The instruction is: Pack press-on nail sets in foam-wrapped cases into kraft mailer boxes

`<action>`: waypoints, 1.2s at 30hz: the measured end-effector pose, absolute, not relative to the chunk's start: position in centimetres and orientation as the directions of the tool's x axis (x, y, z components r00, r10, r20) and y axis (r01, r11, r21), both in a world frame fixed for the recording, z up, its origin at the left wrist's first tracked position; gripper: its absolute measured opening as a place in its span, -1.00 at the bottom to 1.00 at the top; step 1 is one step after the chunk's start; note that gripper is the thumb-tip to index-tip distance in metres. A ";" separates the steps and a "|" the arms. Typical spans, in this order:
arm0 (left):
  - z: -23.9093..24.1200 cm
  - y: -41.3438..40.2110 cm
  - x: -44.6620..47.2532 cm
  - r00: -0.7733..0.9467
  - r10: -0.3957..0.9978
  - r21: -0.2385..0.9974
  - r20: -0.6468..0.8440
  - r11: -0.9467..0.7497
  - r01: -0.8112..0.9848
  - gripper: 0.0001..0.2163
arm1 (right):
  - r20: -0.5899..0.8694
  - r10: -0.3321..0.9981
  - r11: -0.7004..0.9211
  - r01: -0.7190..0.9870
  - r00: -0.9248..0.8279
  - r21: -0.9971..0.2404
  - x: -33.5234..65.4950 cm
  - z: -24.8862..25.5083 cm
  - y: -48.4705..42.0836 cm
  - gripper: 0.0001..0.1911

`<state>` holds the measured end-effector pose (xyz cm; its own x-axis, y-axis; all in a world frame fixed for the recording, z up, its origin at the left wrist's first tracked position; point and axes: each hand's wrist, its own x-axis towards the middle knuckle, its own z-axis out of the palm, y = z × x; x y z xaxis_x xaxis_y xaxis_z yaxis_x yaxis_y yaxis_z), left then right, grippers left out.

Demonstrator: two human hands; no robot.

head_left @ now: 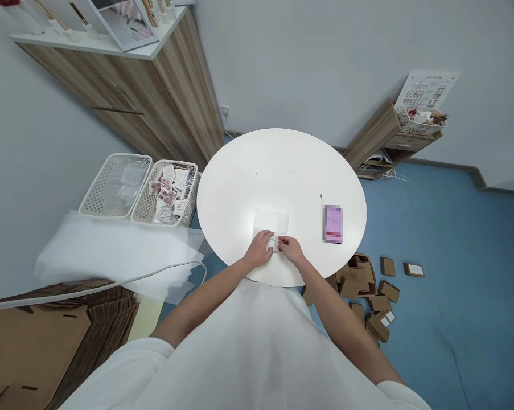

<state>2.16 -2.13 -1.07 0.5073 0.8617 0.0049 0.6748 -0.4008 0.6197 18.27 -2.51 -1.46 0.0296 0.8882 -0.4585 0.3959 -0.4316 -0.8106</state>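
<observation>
A thin, whitish wrapping sheet (262, 219) lies on the white round table (278, 159), close to its near edge. On its lower part sits a small white bundle, its contents hidden. My left hand (259, 250) curls round the bundle's left side, fingers above and thumb below. From the right, my right hand (291, 250) pinches the white material with bent fingers. A pinkish-purple, pixelated rectangle (333, 224), perhaps a phone, rests farther right on the table.
Left of the table stand a basket of printed cards (141, 208), a basket of clear packets (88, 199), a stack of white foam sheets (111, 247) and flat cardboard (35, 341). Small brown boxes (387, 266) lie on the floor at right. A cable (154, 270) crosses the foam.
</observation>
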 end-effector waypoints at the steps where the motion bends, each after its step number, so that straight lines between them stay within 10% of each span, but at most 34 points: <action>1: -0.9 -2.2 2.1 0.554 0.832 0.591 0.015 -0.455 0.666 -0.57 | -0.458 0.889 -0.423 0.420 0.019 -0.803 18.3 -1.5 -2.4 -0.66; 7: -0.2 -2.8 2.0 0.730 0.676 0.392 -0.099 -0.648 0.653 -0.66 | -0.440 0.898 -0.380 0.512 0.003 -0.770 18.8 -0.8 -2.4 -0.65; 15: -0.4 -3.5 1.3 0.686 0.721 0.444 -0.101 -0.584 0.679 -0.65 | -0.110 0.958 0.200 0.894 -0.264 -0.402 19.1 -1.7 -5.5 -0.62; 21: -1.0 -6.6 0.8 0.104 0.960 0.611 -0.258 0.079 0.788 -0.51 | -0.009 0.974 0.209 0.912 -0.227 -0.353 18.5 -3.6 -5.6 -0.68; 25: -2.1 -7.9 1.5 -0.246 0.800 0.711 -0.548 0.600 0.367 -0.38 | -0.001 0.971 0.218 0.894 -0.238 -0.390 18.7 -3.7 -5.4 -0.69; 36: -2.3 -3.6 4.7 -0.479 0.604 0.741 -0.637 0.650 -0.168 -0.39 | -0.053 0.966 0.187 0.827 -0.253 -0.530 19.1 -3.2 -4.3 -0.73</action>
